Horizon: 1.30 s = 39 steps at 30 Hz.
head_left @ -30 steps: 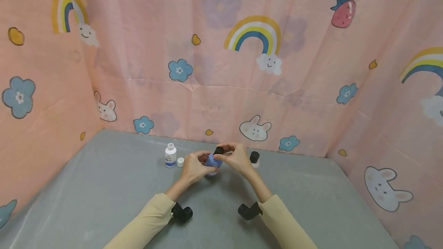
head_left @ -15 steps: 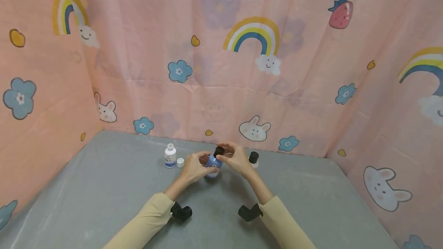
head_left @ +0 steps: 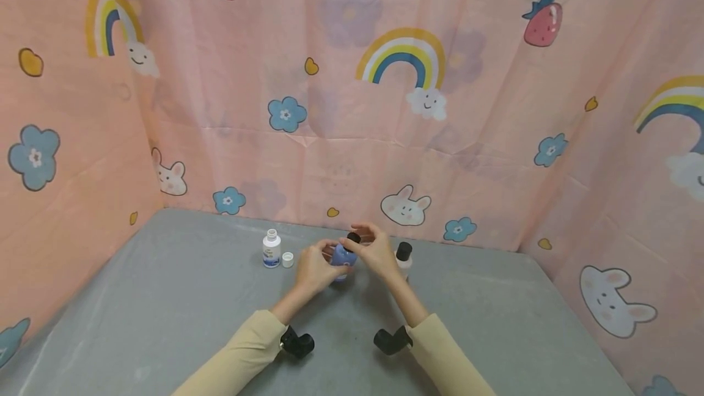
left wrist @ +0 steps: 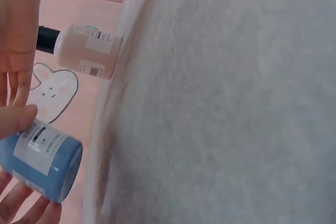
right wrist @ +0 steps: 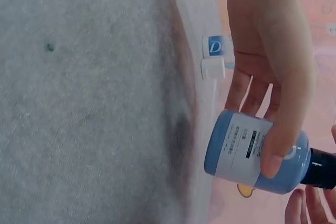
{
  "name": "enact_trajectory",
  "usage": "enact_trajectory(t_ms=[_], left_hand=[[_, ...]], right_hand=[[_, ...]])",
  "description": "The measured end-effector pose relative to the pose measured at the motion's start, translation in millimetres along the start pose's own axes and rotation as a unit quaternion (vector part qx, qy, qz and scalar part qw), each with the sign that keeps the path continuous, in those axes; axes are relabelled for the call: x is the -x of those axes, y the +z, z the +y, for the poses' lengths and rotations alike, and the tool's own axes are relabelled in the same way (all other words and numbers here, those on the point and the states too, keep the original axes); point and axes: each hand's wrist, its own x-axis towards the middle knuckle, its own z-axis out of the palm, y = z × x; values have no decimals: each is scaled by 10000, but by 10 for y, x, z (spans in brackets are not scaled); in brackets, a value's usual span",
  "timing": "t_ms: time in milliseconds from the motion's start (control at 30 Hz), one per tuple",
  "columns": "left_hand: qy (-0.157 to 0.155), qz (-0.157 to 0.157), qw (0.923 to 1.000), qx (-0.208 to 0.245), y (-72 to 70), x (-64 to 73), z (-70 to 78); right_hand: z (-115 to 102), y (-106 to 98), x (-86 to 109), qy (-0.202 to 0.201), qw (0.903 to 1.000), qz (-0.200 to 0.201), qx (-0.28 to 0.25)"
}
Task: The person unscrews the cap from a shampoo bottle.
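My left hand (head_left: 316, 271) grips the body of a blue bottle (head_left: 344, 256), its thumb across the label in the right wrist view. On top of the bottle is a black cap (right wrist: 321, 169). My right hand (head_left: 379, 256) has its thumb and fingers around that cap, partly covering it in the head view. The bottle's printed white label (left wrist: 39, 142) and its base show in the left wrist view, with the bottle tilted. Just beyond my right hand stands a pale pink bottle (left wrist: 79, 51), also with a black cap (head_left: 404, 251).
A small white bottle (head_left: 272, 252) stands uncapped at the back left of the grey table (head_left: 165, 298). Beside it lies a white cap (head_left: 288, 260). A pink patterned curtain (head_left: 335, 164) rises along the table's back and sides. Black wrist mounts (head_left: 297, 342) jut inward from both sleeves.
Both hands and the blue bottle have shifted slightly right. My right thumb has moved left across the front of the black cap. The white bottle and its cap stay put.
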Motion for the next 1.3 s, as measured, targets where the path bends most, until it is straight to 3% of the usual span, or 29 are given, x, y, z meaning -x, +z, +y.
enact_trajectory(t_ms=[167, 333, 767, 1067, 1300], left_hand=[[199, 381, 9986, -292, 18, -11, 13], [306, 436, 9982, -285, 16, -6, 13], [254, -104, 9996, -83, -63, 34, -59], [300, -594, 9973, 323, -83, 14, -129], [345, -861, 9949, 397, -76, 11, -150]], right_hand=[[-20, 29, 4, 89, 9994, 307, 129], [-16, 43, 3, 126, 9985, 515, 112], [-35, 56, -7, -229, 9995, 139, 139], [-35, 52, 12, -129, 9998, -17, -160], [-9, -17, 32, -231, 9987, -392, -250]])
